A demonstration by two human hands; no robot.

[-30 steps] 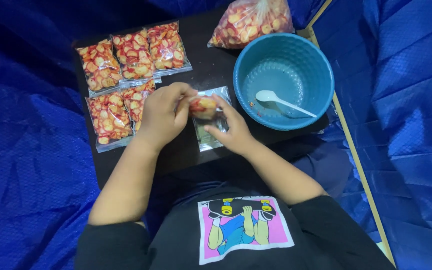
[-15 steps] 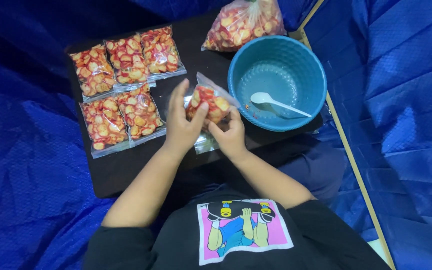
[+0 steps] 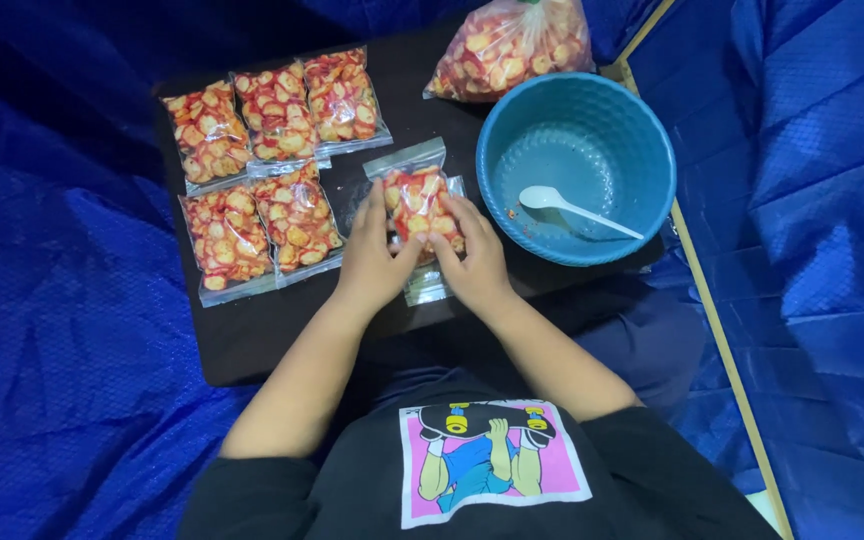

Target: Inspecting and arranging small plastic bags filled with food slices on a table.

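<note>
A small clear snack bag [image 3: 414, 196] filled with red and yellow chips lies flat on the dark tabletop [image 3: 282, 330]. My left hand [image 3: 372, 255] presses on its left side and my right hand [image 3: 472, 255] on its right side, fingers spread over the lower part. Under it lies an empty clear bag [image 3: 427, 290]. Several filled bags [image 3: 262, 165] lie in two rows to the left.
A blue plastic basin [image 3: 577, 165] with a white spoon [image 3: 572, 207] inside stands to the right. A large bag of chips [image 3: 512, 45] sits behind it. Blue tarpaulin [image 3: 62, 330] surrounds the small table on all sides.
The bag was held up between both hands; now it lies flat on the table with both hands pressing on it.
</note>
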